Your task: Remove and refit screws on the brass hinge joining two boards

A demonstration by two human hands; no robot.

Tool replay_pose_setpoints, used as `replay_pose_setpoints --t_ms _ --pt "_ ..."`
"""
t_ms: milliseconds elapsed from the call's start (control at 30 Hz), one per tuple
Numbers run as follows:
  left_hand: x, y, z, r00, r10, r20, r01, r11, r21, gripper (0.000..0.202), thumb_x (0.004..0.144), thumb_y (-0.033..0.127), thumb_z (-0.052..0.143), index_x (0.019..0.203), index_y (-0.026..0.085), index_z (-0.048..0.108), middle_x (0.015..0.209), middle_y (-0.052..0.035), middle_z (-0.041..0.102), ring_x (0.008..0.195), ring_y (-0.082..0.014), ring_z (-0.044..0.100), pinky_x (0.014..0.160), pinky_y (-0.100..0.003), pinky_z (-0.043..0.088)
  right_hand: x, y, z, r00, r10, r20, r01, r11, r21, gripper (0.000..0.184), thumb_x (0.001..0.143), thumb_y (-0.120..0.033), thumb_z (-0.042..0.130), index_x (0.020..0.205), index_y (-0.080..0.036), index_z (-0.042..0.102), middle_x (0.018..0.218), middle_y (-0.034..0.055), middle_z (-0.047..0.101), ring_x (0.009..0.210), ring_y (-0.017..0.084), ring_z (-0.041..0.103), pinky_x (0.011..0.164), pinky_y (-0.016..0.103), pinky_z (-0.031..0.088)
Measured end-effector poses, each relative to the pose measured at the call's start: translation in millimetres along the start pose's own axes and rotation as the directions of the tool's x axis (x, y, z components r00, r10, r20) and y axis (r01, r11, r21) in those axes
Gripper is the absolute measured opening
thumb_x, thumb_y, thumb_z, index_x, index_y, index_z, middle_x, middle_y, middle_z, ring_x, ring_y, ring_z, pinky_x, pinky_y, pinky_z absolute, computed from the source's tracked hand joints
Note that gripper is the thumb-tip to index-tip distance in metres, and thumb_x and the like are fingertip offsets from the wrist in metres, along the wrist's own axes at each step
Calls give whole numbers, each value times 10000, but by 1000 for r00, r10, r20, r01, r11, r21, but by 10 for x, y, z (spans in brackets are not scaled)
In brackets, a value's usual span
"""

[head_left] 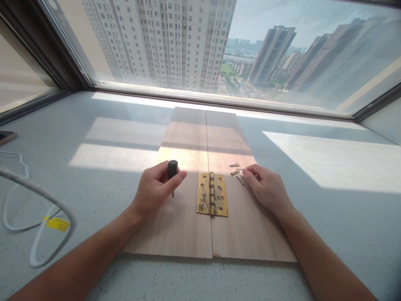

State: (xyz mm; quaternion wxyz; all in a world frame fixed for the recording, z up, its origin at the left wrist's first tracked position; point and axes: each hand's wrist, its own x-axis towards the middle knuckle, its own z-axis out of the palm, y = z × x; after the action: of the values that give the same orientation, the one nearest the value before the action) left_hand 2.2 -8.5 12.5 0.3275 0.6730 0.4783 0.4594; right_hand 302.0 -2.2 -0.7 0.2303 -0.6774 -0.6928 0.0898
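Observation:
Two wooden boards (188, 138) lie side by side on a grey windowsill. A brass hinge (212, 195) sits across their seam. My left hand (155, 189) is wrapped round a black-handled screwdriver (172, 169), held upright with its tip on the left board, just left of the hinge. My right hand (266, 187) rests on the right board with thumb and forefinger pinched at a few loose screws (235, 171) lying right of the hinge's top. I cannot tell whether a screw is between the fingertips.
A white cable (37, 196) with a yellow tag (57, 224) loops over the sill at the left. A phone's edge (6, 136) shows at the far left. The window frame (219, 100) runs along the back, with tall buildings outside.

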Motion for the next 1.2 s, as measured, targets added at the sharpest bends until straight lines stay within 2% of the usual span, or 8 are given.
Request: replay_pose_setpoints --t_ms 267,400,500,600,700,867,1033,1200 --pt "-2 -96 2 1000 -10 29 9 999 49 344 846 389 628 617 182 476 556 51 354 520 -91 322 481 -237 276 77 -55 1 999 29 15 -28 998 -48 285 886 -472 483 856 -235 639 794 21 653 699 186 562 603 301 332" --pt "3 -77 -5 998 -25 60 26 1000 -9 259 840 374 639 691 179 558 588 38 448 532 -94 391 486 -228 329 66 -68 4 1000 26 14 -26 999 -35 290 883 -471 499 920 -248 682 809 18 659 694 181 561 625 312 357" --pt "23 -52 -29 998 -25 51 31 993 -114 180 842 338 635 758 181 610 665 9 552 602 -111 497 550 -233 418 65 -47 8 999 32 2 -32 999 -8 315 876 -465 515 993 -244 707 840 28 671 702 178 569 642 315 383" --pt "30 -40 -54 996 -23 81 35 987 -159 114 825 301 647 838 190 664 743 -15 618 656 -125 545 567 -234 440 67 -4 18 999 38 -10 -37 999 29 350 865 -472 530 1047 -234 710 824 24 666 674 164 563 639 305 403" --pt "7 -17 -53 986 -20 165 53 978 -199 121 800 277 676 890 200 698 749 -9 631 634 -112 534 532 -214 419 68 51 39 998 44 -32 -42 996 74 336 841 -471 553 1005 -228 717 777 8 654 632 147 549 634 296 412" --pt "-47 36 -7 965 -27 262 99 959 -265 137 792 249 689 917 197 710 794 -11 673 686 -109 574 598 -206 465 60 97 59 999 27 -37 -24 996 80 269 827 -449 569 898 -236 718 752 -3 648 645 144 551 642 291 405" --pt "-58 24 4 960 -36 279 102 969 -224 151 803 277 675 901 166 707 750 -25 657 646 -114 550 539 -209 427 48 87 45 999 26 -32 -23 996 87 244 830 -429 571 876 -236 714 746 -2 650 645 147 549 634 291 398" --pt "-55 17 13 961 31 275 28 978 -208 159 817 277 666 919 160 701 757 -33 660 653 -123 565 522 -212 420 44 81 40 999 24 -27 -22 995 95 228 831 -412 574 856 -228 707 747 -2 656 645 148 549 639 292 402"
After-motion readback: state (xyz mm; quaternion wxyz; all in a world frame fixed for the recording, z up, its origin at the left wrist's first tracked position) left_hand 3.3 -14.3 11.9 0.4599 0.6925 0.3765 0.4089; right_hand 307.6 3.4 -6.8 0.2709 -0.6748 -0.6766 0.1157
